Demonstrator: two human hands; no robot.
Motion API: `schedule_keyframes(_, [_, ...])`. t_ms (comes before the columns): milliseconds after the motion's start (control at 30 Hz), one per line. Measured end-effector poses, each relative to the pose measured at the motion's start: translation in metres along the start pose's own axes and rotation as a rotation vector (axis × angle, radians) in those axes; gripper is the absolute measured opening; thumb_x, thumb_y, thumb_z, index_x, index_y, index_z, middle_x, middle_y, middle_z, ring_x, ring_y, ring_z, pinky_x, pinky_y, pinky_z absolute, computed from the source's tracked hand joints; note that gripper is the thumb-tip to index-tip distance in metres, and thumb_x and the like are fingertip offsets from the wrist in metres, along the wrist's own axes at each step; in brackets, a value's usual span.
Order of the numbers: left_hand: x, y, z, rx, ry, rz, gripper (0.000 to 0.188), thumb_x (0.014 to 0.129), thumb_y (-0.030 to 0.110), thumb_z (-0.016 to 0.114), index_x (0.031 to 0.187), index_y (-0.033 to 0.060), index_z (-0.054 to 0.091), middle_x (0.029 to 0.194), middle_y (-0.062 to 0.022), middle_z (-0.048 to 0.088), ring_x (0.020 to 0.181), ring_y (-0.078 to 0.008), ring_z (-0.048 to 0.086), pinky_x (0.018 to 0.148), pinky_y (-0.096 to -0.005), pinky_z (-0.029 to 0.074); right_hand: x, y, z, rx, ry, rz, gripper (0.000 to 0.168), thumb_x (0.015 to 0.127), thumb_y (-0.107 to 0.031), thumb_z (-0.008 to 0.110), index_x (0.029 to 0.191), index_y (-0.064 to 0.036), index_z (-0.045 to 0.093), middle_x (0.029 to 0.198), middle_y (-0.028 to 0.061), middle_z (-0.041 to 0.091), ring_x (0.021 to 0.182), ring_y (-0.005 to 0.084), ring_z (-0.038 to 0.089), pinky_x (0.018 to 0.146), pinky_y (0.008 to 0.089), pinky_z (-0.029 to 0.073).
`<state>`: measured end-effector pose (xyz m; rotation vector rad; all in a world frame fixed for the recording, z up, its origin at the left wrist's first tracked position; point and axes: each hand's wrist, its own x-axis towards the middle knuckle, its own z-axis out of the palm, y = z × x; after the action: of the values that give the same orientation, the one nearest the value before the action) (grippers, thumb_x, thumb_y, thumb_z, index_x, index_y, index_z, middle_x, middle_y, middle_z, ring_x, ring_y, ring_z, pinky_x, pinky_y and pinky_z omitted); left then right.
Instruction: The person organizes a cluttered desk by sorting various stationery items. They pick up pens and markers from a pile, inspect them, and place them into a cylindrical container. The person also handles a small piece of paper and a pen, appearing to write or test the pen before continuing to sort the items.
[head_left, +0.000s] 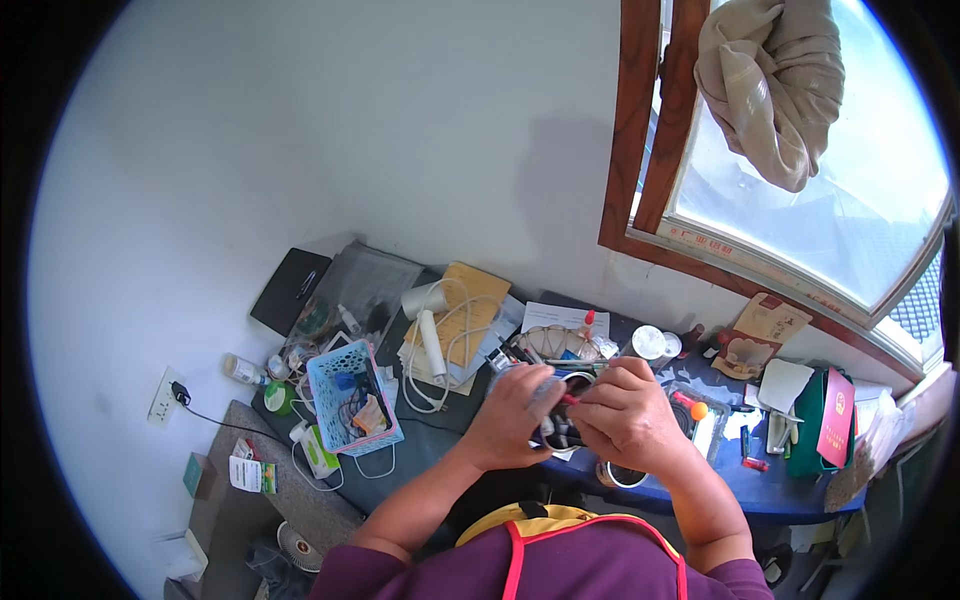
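Observation:
A round white-rimmed container (556, 444) with several dark slim items in it stands between my hands, above the front edge of the desk. My left hand (511, 414) curls around its left side, fingers over the rim. The fingertips of my right hand (628, 411) pinch a small red item (571, 400) at the container's mouth; most of it is hidden by the fingers. Below my right wrist sits a second round container (621, 474) with a pale rim. Just beyond my hands lie several pens (517, 349) and a mesh-patterned object (551, 341).
To the left, a blue plastic basket (321, 397) holds cables and small items. A white power strip (431, 345) with its cord lies over papers. White-lidded jars (648, 343) stand behind my right hand. Further right are an orange ball (699, 411) and a red booklet (835, 420).

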<state>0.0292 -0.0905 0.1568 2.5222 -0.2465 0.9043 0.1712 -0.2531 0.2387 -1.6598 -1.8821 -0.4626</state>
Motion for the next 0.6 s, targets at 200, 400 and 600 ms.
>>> schedule_keyframes(200, [-0.013,-0.006,-0.015,0.05,0.097,-0.014,0.101,0.059,0.025,0.085,0.143,0.0067,0.034,0.138,-0.023,0.044,0.126,-0.0424,0.046,0.109,-0.0539,0.036,0.018,-0.006,0.02,0.124,-0.009,0.002,0.013,0.066,-0.012,0.071,0.078,-0.012,0.066,0.074,-0.0002,0.057,0.075,0.02,0.057,0.076,0.0349,0.043])
schedule_keyframes(400, [-0.025,-0.012,-0.016,0.109,0.014,-0.074,0.102,0.058,0.027,0.086,0.143,0.0069,0.034,0.139,-0.0221,0.044,0.126,-0.0439,0.046,0.108,-0.0552,0.037,0.017,-0.009,0.037,0.081,-0.117,0.043,0.021,0.062,-0.018,0.076,0.081,-0.013,0.07,0.079,0.0006,0.058,0.081,0.0221,0.058,0.077,0.0381,0.042])
schedule_keyframes(600, [-0.051,-0.014,-0.008,0.094,-0.03,-0.073,0.107,0.06,0.03,0.085,0.147,0.0087,0.027,0.134,-0.0222,0.045,0.119,-0.0462,0.049,0.101,-0.0565,0.041,0.005,-0.022,0.094,-0.092,-0.218,-0.054,0.013,0.063,-0.023,0.066,0.056,-0.013,0.062,0.06,0.0033,0.059,0.07,0.0223,0.06,0.076,0.0377,0.038])
